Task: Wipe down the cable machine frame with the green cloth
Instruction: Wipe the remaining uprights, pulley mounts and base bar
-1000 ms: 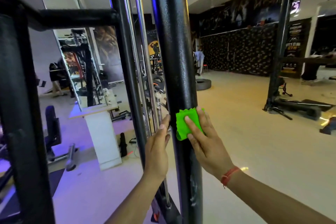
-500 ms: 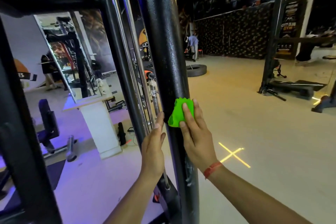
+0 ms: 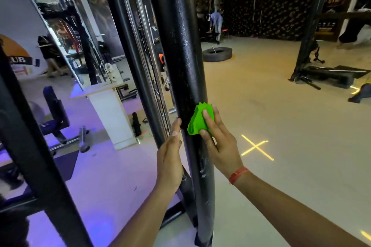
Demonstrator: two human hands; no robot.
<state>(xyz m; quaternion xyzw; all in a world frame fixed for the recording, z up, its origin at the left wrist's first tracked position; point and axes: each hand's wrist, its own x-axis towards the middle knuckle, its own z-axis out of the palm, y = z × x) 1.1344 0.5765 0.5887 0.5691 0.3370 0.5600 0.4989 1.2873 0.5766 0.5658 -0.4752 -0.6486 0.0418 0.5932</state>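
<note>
Head camera, centre of the frame: my right hand (image 3: 220, 142) presses the green cloth (image 3: 197, 121) against the black upright post (image 3: 180, 50) of the cable machine, fingers straight and close together. My left hand (image 3: 169, 158) rests flat on the post's other side, fingers together. Since a second ago the cloth looks more bunched and has shifted along the post, so I judge wiping is under way.

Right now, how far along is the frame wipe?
Midway at best. The right hand presses the green cloth on the black upright; the left hand rests open beside it. Scuffed paint below and the other frame posts look untouched.
</note>
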